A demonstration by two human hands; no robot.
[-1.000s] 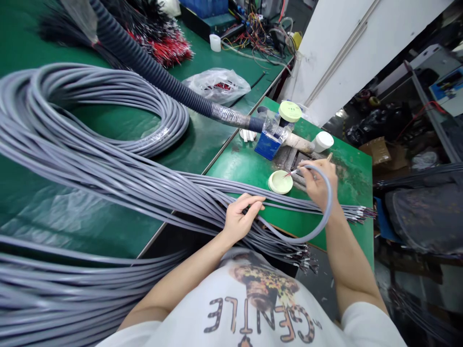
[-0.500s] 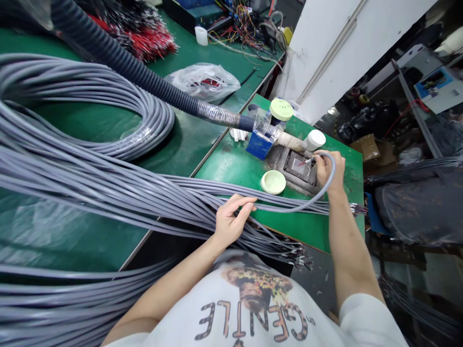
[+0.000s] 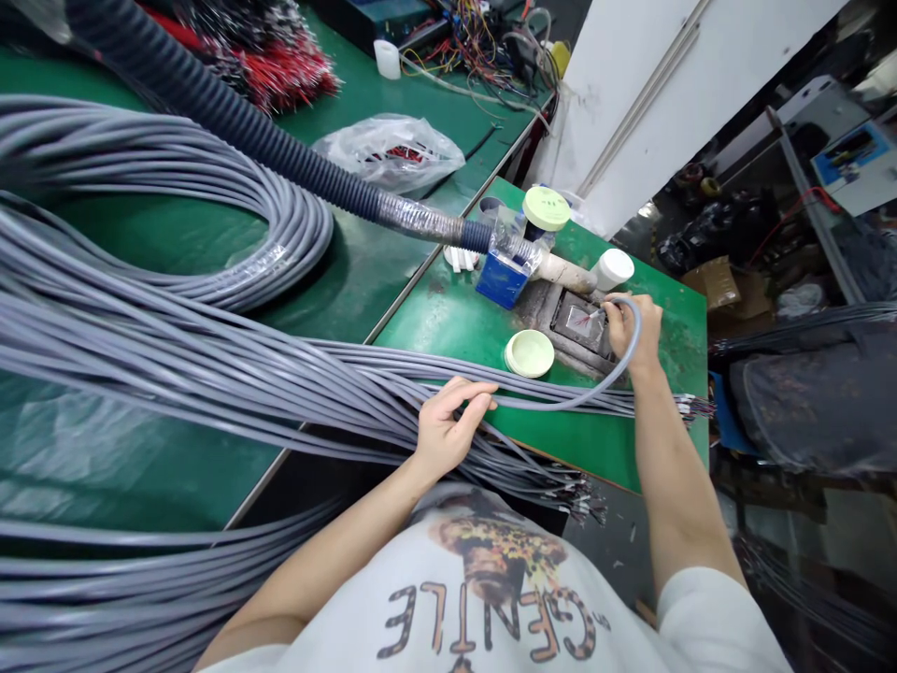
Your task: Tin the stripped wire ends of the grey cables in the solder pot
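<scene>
My right hand (image 3: pixel 636 332) pinches one grey cable (image 3: pixel 617 374) near its stripped end, where thin red and white wires fan out. Those wire tips reach over the shiny square of a small solder pot (image 3: pixel 580 322). From the hand the cable bends round in a loop and runs left. My left hand (image 3: pixel 454 421) is closed around the same cable farther back, thumb and forefinger pinched together. It rests beside a long bundle of grey cables (image 3: pixel 280 374). An open round tub of pale paste (image 3: pixel 530 353) stands just left of the pot.
A ribbed hose (image 3: pixel 280 140) crosses from the upper left to a nozzle (image 3: pixel 566 273) beside the pot, past a blue box (image 3: pixel 502 279). A white jar (image 3: pixel 614 269) and a yellow-lidded jar (image 3: pixel 547 208) stand behind. Coiled cables (image 3: pixel 294 224) and a plastic bag (image 3: pixel 392 150) lie left.
My right hand and the cable end shift very slightly left. The view tilts a little; my left hand keeps its place.
</scene>
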